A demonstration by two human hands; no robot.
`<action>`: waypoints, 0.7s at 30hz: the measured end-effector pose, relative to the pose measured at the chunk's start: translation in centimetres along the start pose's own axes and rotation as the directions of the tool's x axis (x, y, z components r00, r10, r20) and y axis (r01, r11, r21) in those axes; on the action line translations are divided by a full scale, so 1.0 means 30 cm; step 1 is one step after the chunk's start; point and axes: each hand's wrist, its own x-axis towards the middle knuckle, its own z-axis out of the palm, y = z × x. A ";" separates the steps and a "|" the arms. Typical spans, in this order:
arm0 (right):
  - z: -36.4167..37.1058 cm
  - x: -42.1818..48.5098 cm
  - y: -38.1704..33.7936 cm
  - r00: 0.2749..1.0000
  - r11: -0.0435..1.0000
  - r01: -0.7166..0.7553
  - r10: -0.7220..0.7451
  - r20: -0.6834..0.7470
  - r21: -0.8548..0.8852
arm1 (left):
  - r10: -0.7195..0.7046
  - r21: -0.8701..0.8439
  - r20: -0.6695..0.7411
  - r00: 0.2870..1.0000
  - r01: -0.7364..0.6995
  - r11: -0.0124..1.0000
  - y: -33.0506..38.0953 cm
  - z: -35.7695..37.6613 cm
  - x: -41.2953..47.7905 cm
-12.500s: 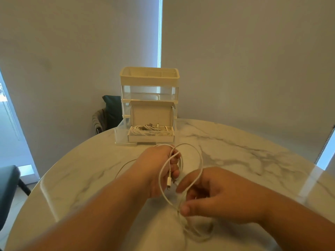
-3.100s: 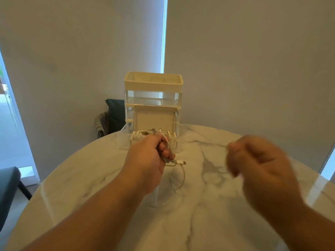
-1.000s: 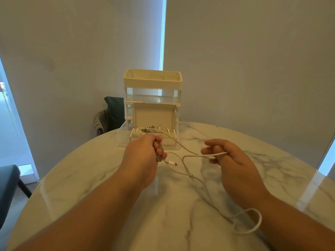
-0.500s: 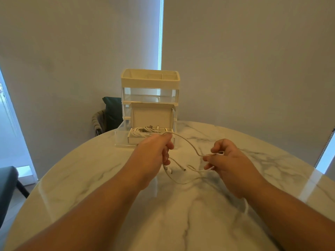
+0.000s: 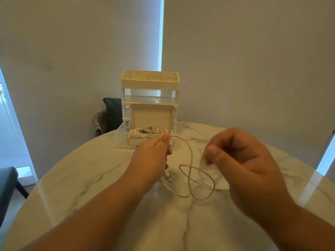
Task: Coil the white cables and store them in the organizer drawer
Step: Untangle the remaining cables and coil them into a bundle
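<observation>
**Feeding Even Loops Into the Fist**

Hold tight with the left hand (image 5: pixel 154 156), curled round the white cable (image 5: pixel 190 154), just before the open organizer drawer (image 5: pixel 121 138). Cannot tell through blur whether pinching it with the curled right hand (image 5: pixel 244 160). Gather the slack lying in 2 loose loops on the table (image 5: pixel 87 178) between both hands; lay each turn equal, untwisted.

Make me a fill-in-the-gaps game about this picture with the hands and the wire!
The left hand grips a white ___.
The organizer's bottom drawer is ___, not shut.
The organizer stands on the marble ___.
Missing words: cable, open, table.
</observation>
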 end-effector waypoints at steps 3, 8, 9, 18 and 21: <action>0.080 -0.039 0.033 0.967 0.948 -0.229 0.194 0.165 0.223 | 0.051 0.070 -0.027 0.998 -0.049 0.996 0.008 0.010 -0.020; 0.088 0.009 0.203 0.860 0.863 -0.505 0.501 -0.095 -0.020 | 0.059 0.100 0.043 0.997 -0.063 0.993 0.021 0.014 -0.051; 0.079 0.016 0.217 0.859 0.860 -0.508 0.501 -0.110 -0.050 | 0.041 0.088 0.072 0.997 -0.047 0.995 0.025 0.014 -0.052; 0.041 0.061 0.279 0.886 0.898 -0.438 0.427 -0.180 -0.024 | -0.048 -0.021 0.341 0.939 0.059 0.998 0.063 -0.005 -0.083; 0.022 0.075 0.287 0.902 0.914 -0.399 0.406 -0.146 0.073 | -0.046 -0.168 0.471 0.881 0.141 0.976 0.072 -0.019 -0.099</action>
